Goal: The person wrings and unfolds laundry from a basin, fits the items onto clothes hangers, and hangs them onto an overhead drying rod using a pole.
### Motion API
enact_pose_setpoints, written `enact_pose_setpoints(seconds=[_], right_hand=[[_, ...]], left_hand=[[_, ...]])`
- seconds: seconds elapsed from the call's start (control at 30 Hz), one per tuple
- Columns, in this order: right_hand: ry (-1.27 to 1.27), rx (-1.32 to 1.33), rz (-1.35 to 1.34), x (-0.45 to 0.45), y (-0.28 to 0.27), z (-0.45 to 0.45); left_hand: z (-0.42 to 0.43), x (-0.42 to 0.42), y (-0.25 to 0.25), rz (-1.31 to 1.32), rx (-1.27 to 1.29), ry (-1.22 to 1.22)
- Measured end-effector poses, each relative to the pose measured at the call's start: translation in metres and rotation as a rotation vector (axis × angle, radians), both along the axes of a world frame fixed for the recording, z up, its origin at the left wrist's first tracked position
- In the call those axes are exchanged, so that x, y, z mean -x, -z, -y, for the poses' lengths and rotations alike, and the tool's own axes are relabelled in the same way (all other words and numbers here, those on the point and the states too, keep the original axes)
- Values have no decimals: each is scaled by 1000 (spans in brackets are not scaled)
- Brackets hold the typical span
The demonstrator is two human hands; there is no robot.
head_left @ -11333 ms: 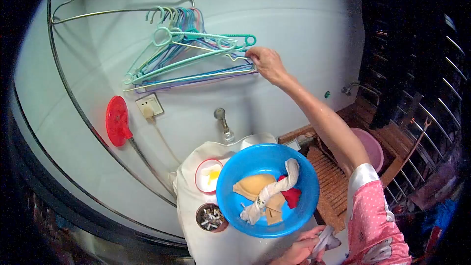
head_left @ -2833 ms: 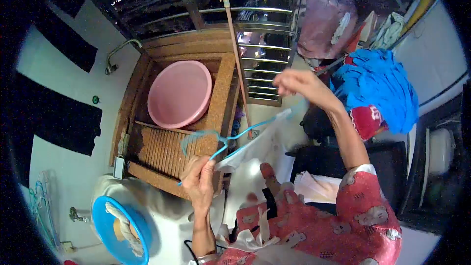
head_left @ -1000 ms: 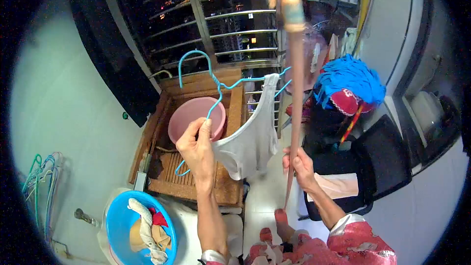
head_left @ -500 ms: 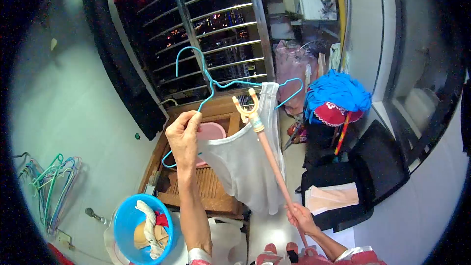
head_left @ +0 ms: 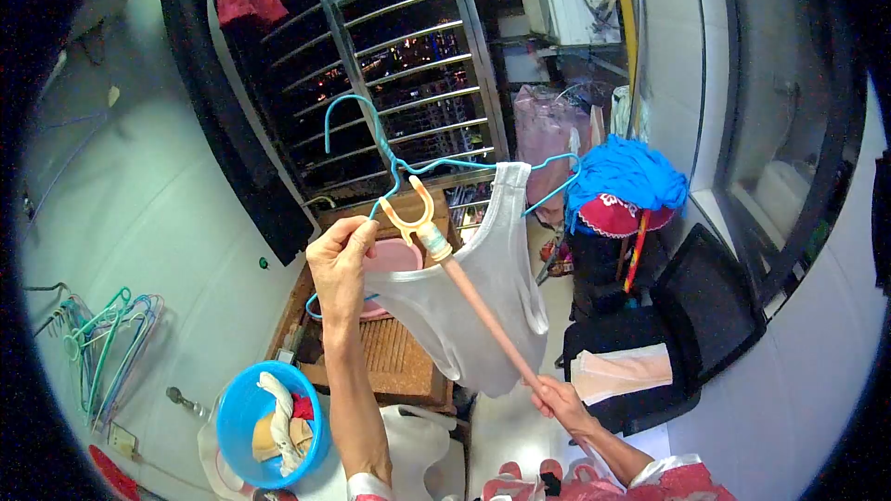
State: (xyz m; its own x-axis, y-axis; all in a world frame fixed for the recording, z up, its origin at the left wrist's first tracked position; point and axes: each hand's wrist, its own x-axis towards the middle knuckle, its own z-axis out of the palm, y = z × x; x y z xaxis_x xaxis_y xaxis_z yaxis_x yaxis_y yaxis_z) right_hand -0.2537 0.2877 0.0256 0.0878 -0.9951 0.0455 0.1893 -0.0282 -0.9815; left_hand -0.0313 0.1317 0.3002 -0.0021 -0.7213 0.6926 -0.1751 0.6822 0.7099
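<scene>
Near plane: at nine o'clock the left hand (head_left: 336, 255) is pinching the blue hanger (head_left: 394, 164) between thumb and forefinger at one sloping arm, the hook standing free above. Just inside it, near the centre, the pale fork (head_left: 409, 229) of the pole (head_left: 478, 307) is lying close by the pinched wire; whether the two are touching cannot be told. The white garment (head_left: 509, 260) is hanging from the hanger, one strap looping over the arm towards one o'clock; its other side is disappearing behind the hand. At five o'clock the right hand (head_left: 563, 405) is closing its fingers round the pole's shaft, which is slanting up towards the fork.

Step in hand, as judged: pairing fork with hanger. The next move is probably calling for seating the wire squarely between the prongs, with the pinch staying firm and the strap remaining on its arm.

Middle plane: the blue basin (head_left: 234, 408) is holding cloths at seven o'clock; the black chair (head_left: 710, 311) is bearing a folded pale cloth (head_left: 622, 373) at four.

Far plane: a bright blue cloth bundle (head_left: 626, 176) is resting at three o'clock, and metal window bars (head_left: 394, 7) are crossing the dark towards twelve.
</scene>
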Motion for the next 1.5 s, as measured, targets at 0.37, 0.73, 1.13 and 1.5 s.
enact_pose_setpoints(seconds=[0.37, 0.73, 1.13, 1.5], right_hand=[[33, 19, -6, -2, 3, -4], [58, 73, 46, -3, 3, 1], [124, 154, 121, 1, -63, -6], [410, 424, 88, 6, -177, 26]], left_hand=[[-9, -2, -8, -42, -19, 25], [-5, -3, -10, -4, -10, 139], [4, 31, -63, 186, 606, -118], [-68, 41, -57, -31, 784, -340]])
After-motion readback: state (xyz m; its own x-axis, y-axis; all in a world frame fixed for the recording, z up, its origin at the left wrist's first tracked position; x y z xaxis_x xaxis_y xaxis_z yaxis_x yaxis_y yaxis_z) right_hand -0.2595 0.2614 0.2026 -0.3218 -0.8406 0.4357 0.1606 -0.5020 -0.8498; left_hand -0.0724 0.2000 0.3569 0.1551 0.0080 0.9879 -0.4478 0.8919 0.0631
